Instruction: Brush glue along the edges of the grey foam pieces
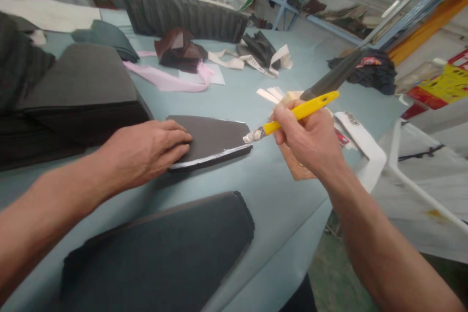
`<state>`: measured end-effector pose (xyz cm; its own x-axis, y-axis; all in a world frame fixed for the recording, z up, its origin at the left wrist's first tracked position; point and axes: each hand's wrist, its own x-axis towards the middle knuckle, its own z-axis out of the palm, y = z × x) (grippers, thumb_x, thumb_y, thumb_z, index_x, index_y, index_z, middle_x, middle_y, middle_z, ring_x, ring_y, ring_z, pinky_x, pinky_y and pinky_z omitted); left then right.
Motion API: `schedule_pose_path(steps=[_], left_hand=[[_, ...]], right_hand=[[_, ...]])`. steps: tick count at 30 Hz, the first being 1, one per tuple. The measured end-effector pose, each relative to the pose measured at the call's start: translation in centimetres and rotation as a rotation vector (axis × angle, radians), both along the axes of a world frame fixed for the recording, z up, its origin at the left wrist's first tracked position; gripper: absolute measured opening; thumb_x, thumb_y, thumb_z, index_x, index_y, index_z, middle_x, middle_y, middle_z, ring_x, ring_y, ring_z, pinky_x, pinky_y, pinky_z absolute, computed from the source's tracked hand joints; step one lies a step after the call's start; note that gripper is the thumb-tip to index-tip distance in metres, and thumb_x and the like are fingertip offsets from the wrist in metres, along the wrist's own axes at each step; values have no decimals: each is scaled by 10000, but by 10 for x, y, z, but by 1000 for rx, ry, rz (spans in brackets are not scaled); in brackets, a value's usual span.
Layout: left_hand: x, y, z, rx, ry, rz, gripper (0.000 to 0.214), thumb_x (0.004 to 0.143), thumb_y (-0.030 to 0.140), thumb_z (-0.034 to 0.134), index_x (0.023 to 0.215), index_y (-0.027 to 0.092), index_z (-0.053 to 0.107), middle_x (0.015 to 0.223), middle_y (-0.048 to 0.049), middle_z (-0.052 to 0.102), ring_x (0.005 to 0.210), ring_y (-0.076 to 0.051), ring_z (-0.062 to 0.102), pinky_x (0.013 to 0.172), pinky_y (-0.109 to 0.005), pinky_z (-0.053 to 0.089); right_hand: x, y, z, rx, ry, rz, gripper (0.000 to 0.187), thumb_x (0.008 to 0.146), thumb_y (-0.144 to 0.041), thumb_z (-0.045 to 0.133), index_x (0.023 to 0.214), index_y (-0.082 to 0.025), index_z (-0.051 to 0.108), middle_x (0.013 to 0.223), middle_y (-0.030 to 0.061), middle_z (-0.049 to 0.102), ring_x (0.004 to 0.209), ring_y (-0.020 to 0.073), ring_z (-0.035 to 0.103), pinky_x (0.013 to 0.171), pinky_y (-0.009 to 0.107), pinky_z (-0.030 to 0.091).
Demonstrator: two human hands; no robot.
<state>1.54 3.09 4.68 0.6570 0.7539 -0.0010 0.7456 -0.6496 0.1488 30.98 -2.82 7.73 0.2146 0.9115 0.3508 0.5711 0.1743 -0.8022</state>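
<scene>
My left hand lies flat on the left end of a dark, tapered stack of panels, its fingers stretched out. A whitish wet-looking strip runs along the panel's near edge and round part of its far edge. Between the thumb and fingers of my right hand is a brush with a yellow handle. Its bristles, coated in whitish paste, are at the panel's right corner; whether they touch it I cannot tell. A larger dark panel lies nearer to me on the blue-green table covering.
A tall pile of dark panels stands at the left. Pink fabric strip, brown scraps and pale strips lie beyond. Right of my right hand are white cut pieces and a white metal frame. A ribbed dark panel stands behind.
</scene>
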Motion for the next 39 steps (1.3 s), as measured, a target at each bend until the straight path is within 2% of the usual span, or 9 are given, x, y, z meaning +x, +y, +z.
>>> schedule_pose_path(steps=[3,7,10,13,20,25,33,39], left_hand=[[3,-7,-1,102,55,-77,450,1046,386,350,1059,267,784,1304,-70,755,1178,-260,699,1048,-416,533],[8,-16,-2,174,124,-112,341,1042,257,436,1029,277,776,1179,-73,783,1158,-237,690,948,-371,517],[12,-22,-4,209,117,-68,273,1041,240,495,1020,254,767,1128,-92,781,1052,-233,698,901,-368,492],[16,-25,-4,222,104,-16,280,1055,248,480,1042,230,759,1105,-105,778,952,-231,692,860,-389,477],[31,-28,12,91,325,65,363,1081,280,393,1119,222,749,1276,-109,755,956,-280,673,804,-449,463],[34,-29,16,16,334,99,389,1104,301,357,1168,216,731,1321,-116,731,1030,-300,658,820,-452,464],[34,-31,14,13,370,22,379,1084,224,356,1003,211,726,1208,-113,732,1052,-292,636,782,-433,450],[36,-32,16,84,383,69,420,1096,284,359,1240,196,744,1339,-150,720,1004,-303,658,788,-447,501]], right_hand=[[-9,12,2,20,14,31,303,961,-314,650,680,-205,615,479,-53,550,454,82,462,477,241,355],[-30,39,2,24,92,130,345,977,-420,625,713,-198,637,501,-52,580,477,84,486,507,247,359],[-51,60,0,-2,172,241,342,993,-445,609,754,-200,630,510,-61,582,495,88,511,534,248,377],[-72,78,-7,-18,215,338,332,1010,-434,595,771,-206,620,530,-61,594,537,96,558,559,247,394],[-105,107,-26,-1,224,440,360,1039,-458,595,769,-221,614,550,-68,602,566,98,580,638,248,443],[-117,115,-30,-11,214,451,375,1048,-446,588,746,-224,608,550,-56,602,565,106,583,619,252,430],[-116,115,-28,-52,22,389,394,1051,-422,581,709,-227,588,555,-43,615,588,122,590,647,262,416],[-101,111,-21,-64,-47,351,375,1055,-382,585,719,-215,600,554,-47,604,576,116,560,647,265,392]])
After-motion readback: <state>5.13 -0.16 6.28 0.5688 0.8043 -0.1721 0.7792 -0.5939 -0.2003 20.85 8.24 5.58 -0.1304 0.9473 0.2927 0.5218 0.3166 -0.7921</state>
